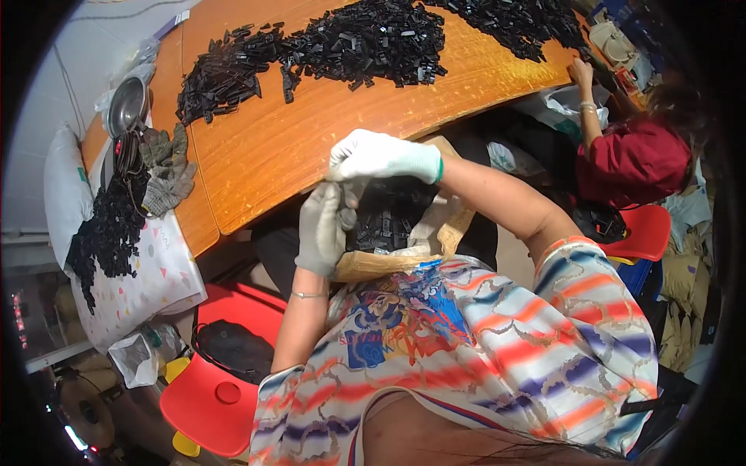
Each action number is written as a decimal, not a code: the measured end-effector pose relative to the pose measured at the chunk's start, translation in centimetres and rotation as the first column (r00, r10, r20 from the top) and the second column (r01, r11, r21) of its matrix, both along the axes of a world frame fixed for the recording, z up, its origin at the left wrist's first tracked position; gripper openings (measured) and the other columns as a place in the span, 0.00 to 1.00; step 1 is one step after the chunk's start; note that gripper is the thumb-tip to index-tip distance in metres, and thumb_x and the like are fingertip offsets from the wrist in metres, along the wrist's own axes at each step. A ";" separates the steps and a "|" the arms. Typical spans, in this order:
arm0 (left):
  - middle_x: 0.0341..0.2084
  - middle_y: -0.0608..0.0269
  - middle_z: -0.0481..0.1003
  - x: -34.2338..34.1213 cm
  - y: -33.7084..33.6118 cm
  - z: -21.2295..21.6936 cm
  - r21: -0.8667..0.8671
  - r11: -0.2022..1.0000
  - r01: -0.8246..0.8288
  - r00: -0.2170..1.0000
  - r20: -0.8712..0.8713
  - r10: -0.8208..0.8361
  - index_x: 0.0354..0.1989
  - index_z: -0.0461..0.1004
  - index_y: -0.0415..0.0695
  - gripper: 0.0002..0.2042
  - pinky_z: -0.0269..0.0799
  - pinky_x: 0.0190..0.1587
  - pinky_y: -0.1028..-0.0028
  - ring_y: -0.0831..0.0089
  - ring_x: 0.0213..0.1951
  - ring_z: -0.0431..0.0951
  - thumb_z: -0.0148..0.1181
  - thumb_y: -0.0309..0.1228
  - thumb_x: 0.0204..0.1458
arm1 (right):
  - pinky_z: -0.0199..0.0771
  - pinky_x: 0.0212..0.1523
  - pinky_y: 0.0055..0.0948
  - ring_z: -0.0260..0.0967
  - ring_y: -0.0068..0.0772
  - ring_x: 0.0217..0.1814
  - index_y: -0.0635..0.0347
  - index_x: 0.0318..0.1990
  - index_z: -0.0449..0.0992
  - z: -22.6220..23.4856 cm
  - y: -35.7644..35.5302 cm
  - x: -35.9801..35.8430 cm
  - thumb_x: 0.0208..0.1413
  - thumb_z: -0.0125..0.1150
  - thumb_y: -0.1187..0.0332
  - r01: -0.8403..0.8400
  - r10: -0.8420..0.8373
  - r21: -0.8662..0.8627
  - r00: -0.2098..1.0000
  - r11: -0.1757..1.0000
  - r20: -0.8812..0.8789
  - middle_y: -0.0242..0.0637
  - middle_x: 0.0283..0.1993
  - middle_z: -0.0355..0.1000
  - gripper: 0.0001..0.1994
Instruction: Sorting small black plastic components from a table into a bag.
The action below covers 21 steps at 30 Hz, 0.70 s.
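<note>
At the brown paper sack [377, 266], I am holding white-gloved left hand [318, 229] and right hand [385, 155] together, pinched item indiscernible; small black plastic pieces [385, 231] inside are probably handling light, stiff, edge-gripped.

Black pieces [385, 231] — small, loose, jumbled, inside brown bag [373, 266]

A wooden table [295, 147] stands near 2 red chairs [203, 415].

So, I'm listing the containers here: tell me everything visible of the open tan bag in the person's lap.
The tan bag has a creased, papery-looking rim, with paler material on its right. It gapes open in the lap, holding small black pieces, its near rim beside the patterned shirt. The left hand overlaps its left side; contact is unclear.
</note>
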<state>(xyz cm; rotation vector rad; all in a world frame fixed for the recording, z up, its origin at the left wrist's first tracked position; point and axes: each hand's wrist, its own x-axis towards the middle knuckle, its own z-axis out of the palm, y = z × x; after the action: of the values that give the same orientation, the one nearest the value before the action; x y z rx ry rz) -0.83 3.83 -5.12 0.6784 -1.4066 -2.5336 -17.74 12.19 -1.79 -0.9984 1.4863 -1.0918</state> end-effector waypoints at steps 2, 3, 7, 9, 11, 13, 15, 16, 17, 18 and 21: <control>0.28 0.62 0.74 0.5 -0.6 -0.6 -0.292 0.947 0.131 0.979 0.187 -0.078 0.42 0.73 0.40 0.13 0.66 0.25 0.83 0.81 0.24 0.73 0.49 0.38 0.62 | 0.72 0.31 0.25 0.70 0.22 0.26 0.60 0.26 0.77 0.7 -1.0 -1.4 0.53 0.60 0.66 -0.047 0.042 -0.015 0.972 0.999 -0.232 0.30 0.24 0.74 0.08; 0.33 0.57 0.76 0.7 -1.0 -1.0 -0.590 0.787 0.179 0.972 0.232 -0.047 0.42 0.74 0.42 0.10 0.71 0.31 0.74 0.70 0.29 0.78 0.52 0.34 0.59 | 0.71 0.31 0.25 0.69 0.22 0.26 0.58 0.26 0.78 1.3 -1.4 -2.1 0.51 0.61 0.66 0.032 -0.018 0.060 0.976 0.998 -0.218 0.30 0.24 0.74 0.07; 0.40 0.52 0.75 -1.4 -2.6 2.7 -0.982 0.146 0.121 0.972 0.147 0.181 0.45 0.74 0.46 0.11 0.70 0.44 0.60 0.52 0.42 0.75 0.55 0.32 0.53 | 0.72 0.32 0.31 0.75 0.32 0.28 0.54 0.29 0.81 0.2 -5.7 -5.8 0.52 0.56 0.58 0.232 -0.278 -0.153 0.780 0.961 -0.560 0.37 0.27 0.77 0.12; 0.40 0.51 0.75 -4.2 -5.1 3.2 -0.991 0.063 0.117 0.949 0.130 0.288 0.48 0.72 0.46 0.14 0.70 0.44 0.60 0.52 0.41 0.76 0.56 0.32 0.53 | 0.73 0.38 0.36 0.76 0.38 0.35 0.52 0.31 0.81 -0.5 -8.5 -6.8 0.53 0.55 0.60 0.306 -0.349 -0.192 0.630 0.933 -0.694 0.38 0.31 0.78 0.10; 0.39 0.50 0.75 -8.6 -7.4 3.1 -0.996 0.081 0.040 0.928 0.067 0.366 0.50 0.71 0.46 0.16 0.70 0.44 0.60 0.52 0.42 0.75 0.57 0.33 0.52 | 0.73 0.42 0.41 0.74 0.45 0.40 0.51 0.35 0.80 -2.0 -10.5 -8.7 0.53 0.56 0.60 0.356 -0.359 -0.181 0.536 0.917 -0.764 0.41 0.36 0.77 0.10; 0.38 0.50 0.75 -11.8 -10.6 1.8 -1.000 -0.006 0.008 0.911 0.005 0.412 0.49 0.71 0.45 0.16 0.71 0.44 0.60 0.52 0.43 0.75 0.58 0.34 0.51 | 0.72 0.42 0.42 0.74 0.47 0.40 0.51 0.38 0.78 -2.4 -12.9 -8.5 0.52 0.56 0.60 0.406 -0.400 -0.211 0.468 0.889 -0.788 0.42 0.36 0.76 0.11; 0.39 0.50 0.75 -13.8 -12.4 1.2 -0.991 -0.119 0.056 0.906 0.000 0.423 0.46 0.73 0.45 0.15 0.71 0.45 0.61 0.53 0.44 0.74 0.60 0.33 0.49 | 0.73 0.41 0.43 0.74 0.48 0.40 0.52 0.39 0.77 -2.4 -14.5 -8.4 0.51 0.57 0.60 0.398 -0.358 -0.173 0.456 0.901 -0.815 0.44 0.36 0.76 0.11; 0.39 0.50 0.75 -14.9 -12.4 1.3 -0.985 -0.107 0.135 0.902 0.078 0.425 0.44 0.73 0.44 0.14 0.71 0.46 0.61 0.54 0.44 0.75 0.60 0.32 0.48 | 0.73 0.40 0.43 0.75 0.48 0.40 0.52 0.38 0.77 -2.6 -14.7 -8.9 0.51 0.57 0.61 0.406 -0.312 -0.125 0.435 0.905 -0.845 0.44 0.36 0.76 0.10; 0.38 0.50 0.75 -15.6 -12.6 1.2 -0.978 -0.117 0.175 0.900 0.110 0.422 0.41 0.74 0.43 0.12 0.71 0.46 0.61 0.54 0.44 0.75 0.59 0.30 0.49 | 0.73 0.39 0.43 0.75 0.48 0.39 0.51 0.35 0.78 -2.9 -15.0 -9.2 0.50 0.57 0.61 0.426 -0.343 -0.148 0.427 0.892 -0.836 0.44 0.35 0.76 0.09; 0.38 0.50 0.75 -15.9 -12.7 1.2 -0.978 -0.119 0.172 0.902 0.108 0.417 0.41 0.74 0.43 0.12 0.71 0.46 0.61 0.54 0.44 0.75 0.59 0.30 0.49 | 0.73 0.39 0.43 0.75 0.48 0.39 0.51 0.35 0.78 -3.2 -15.2 -9.7 0.50 0.57 0.61 0.431 -0.346 -0.150 0.424 0.890 -0.837 0.44 0.35 0.76 0.09; 0.36 0.49 0.75 -14.5 -15.1 -0.4 -0.981 -0.148 0.129 0.927 0.066 0.370 0.40 0.75 0.42 0.09 0.71 0.43 0.59 0.53 0.41 0.75 0.56 0.29 0.51 | 0.74 0.38 0.42 0.75 0.48 0.38 0.52 0.30 0.79 -2.9 -15.7 -8.9 0.47 0.58 0.62 0.378 -0.321 -0.156 0.425 0.912 -0.846 0.42 0.33 0.76 0.07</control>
<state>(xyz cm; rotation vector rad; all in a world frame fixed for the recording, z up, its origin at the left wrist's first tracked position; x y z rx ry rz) -15.30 -11.29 -5.57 0.7364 -2.5564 -0.3748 -26.62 -3.49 -4.70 -1.3196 2.6526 -0.8058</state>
